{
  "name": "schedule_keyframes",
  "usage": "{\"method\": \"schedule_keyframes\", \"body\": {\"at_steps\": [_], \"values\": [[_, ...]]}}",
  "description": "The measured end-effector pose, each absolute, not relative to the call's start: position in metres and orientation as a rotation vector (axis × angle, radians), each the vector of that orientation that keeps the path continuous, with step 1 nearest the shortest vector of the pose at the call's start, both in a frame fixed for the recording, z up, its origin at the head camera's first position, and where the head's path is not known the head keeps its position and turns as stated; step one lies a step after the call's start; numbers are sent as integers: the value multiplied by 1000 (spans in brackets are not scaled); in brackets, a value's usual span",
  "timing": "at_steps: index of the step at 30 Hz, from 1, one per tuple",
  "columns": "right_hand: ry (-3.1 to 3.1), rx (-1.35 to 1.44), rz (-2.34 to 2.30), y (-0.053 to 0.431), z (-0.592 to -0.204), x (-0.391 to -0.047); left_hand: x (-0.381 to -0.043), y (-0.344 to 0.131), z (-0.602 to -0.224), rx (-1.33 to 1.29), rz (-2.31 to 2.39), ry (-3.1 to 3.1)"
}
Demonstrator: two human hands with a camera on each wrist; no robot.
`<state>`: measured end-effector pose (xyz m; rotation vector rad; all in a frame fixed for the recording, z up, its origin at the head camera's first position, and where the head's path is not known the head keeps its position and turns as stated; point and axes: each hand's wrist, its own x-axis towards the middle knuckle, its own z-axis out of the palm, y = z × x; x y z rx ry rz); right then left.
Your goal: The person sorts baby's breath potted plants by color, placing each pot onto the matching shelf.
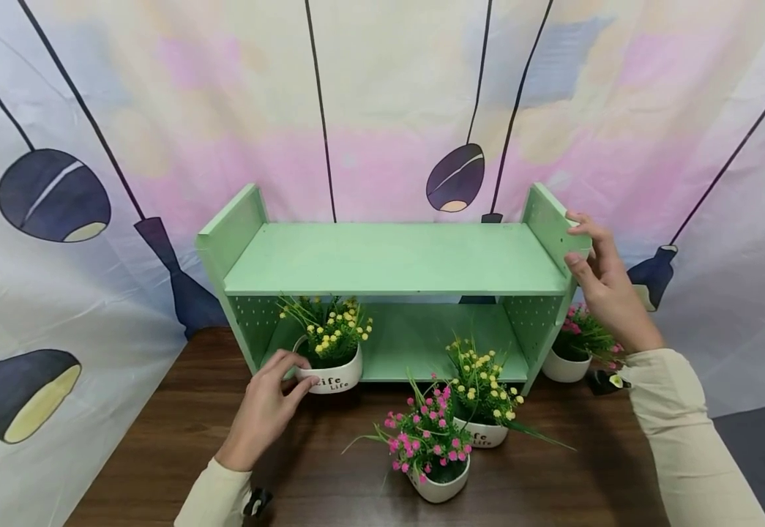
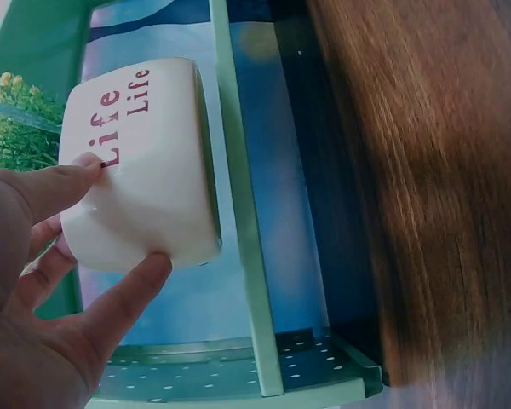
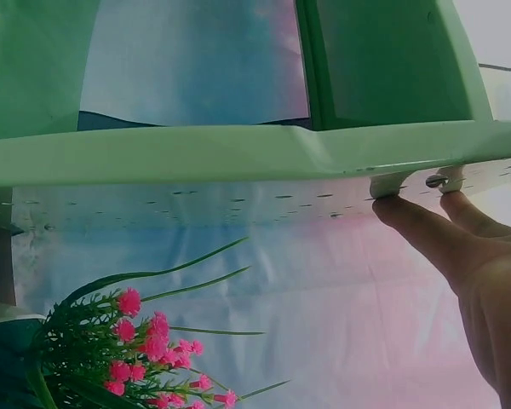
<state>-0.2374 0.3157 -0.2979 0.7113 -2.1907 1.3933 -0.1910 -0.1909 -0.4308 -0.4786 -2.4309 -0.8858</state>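
My left hand [image 1: 266, 402] grips a white pot [image 1: 339, 377] marked "Life Life", planted with yellow flowers [image 1: 332, 329], at the left front of the lower shelf board. In the left wrist view, the thumb and fingers [image 2: 128, 298] press against the wall of this pot [image 2: 145, 196]. Over on the right, my right hand [image 1: 609, 289] is at the upper side panel of the green shelf unit [image 1: 389, 256]. Its extended fingers [image 3: 426, 234] touch the outer face of that panel in the right wrist view.
Before the shelf stand a pink-flowered pot [image 1: 441, 487] and a second yellow-flowered pot [image 1: 487, 435] on the brown wooden table [image 1: 329, 483]. Another pink-flowered pot [image 1: 566, 366] sits beside the right panel. A patterned curtain [image 1: 389, 110] hangs behind.
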Motion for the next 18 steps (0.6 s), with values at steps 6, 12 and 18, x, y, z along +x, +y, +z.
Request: {"method": "schedule_keyframes", "body": {"at_steps": [6,12,18], "values": [[-2201,706,1381,315,-298,-236,-205,-194,-435,-477,-900,-2454],[-2199,701,1390,315,-298,-236,-219,-197,-440,-482,-927,-2464],[-2182,710,1380,315,-300,-237,-225,-194,-443,-455,-970,-2470]]}}
